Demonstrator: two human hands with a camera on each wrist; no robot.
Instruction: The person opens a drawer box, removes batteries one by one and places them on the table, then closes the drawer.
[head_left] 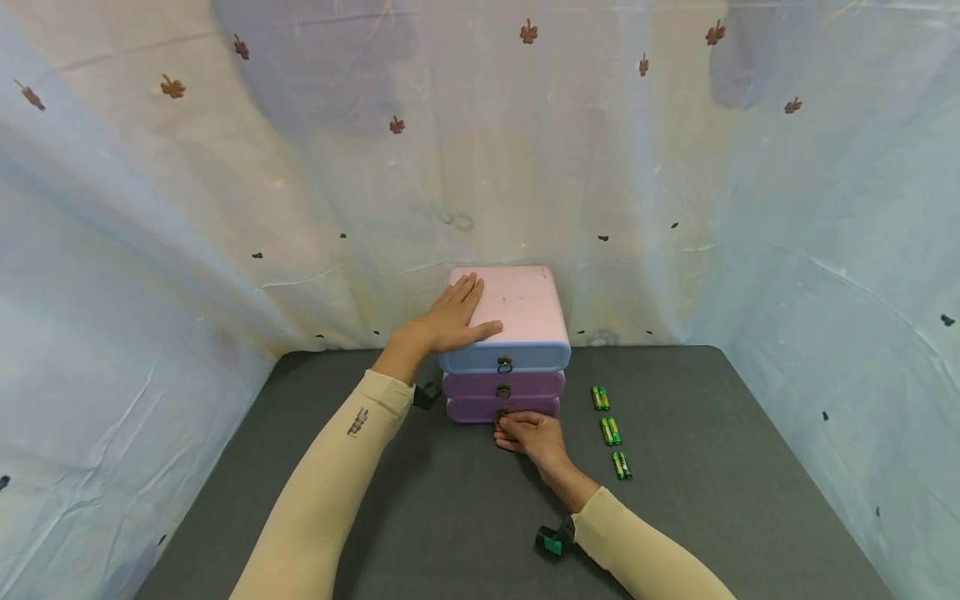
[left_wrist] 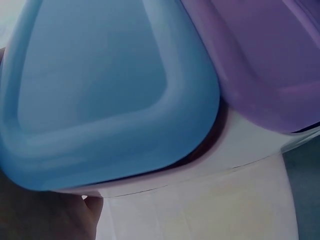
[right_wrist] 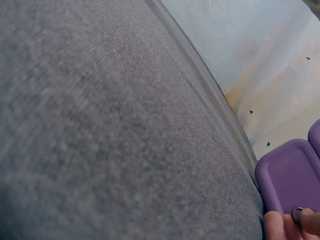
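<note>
A small drawer unit with a pink top (head_left: 521, 304) stands toward the back of the table. It has a blue upper drawer (head_left: 472, 359), a purple middle drawer (head_left: 468, 386) and a purple bottom drawer (head_left: 467, 411), each with a ring pull. My left hand (head_left: 448, 322) rests on the pink top at its left side, fingers straight and thumb spread. At the bottom drawer, my right hand (head_left: 536, 437) pinches the ring pull (right_wrist: 295, 215) between thumb and fingers. All drawers look pushed in. In the left wrist view, the blue drawer's front fills much of the picture.
Three pairs of green batteries (head_left: 611, 431) lie in a column on the dark grey table (head_left: 675, 517), right of the drawer unit. A pale curtain (head_left: 480, 183) with small leaf marks hangs behind the table and along both sides.
</note>
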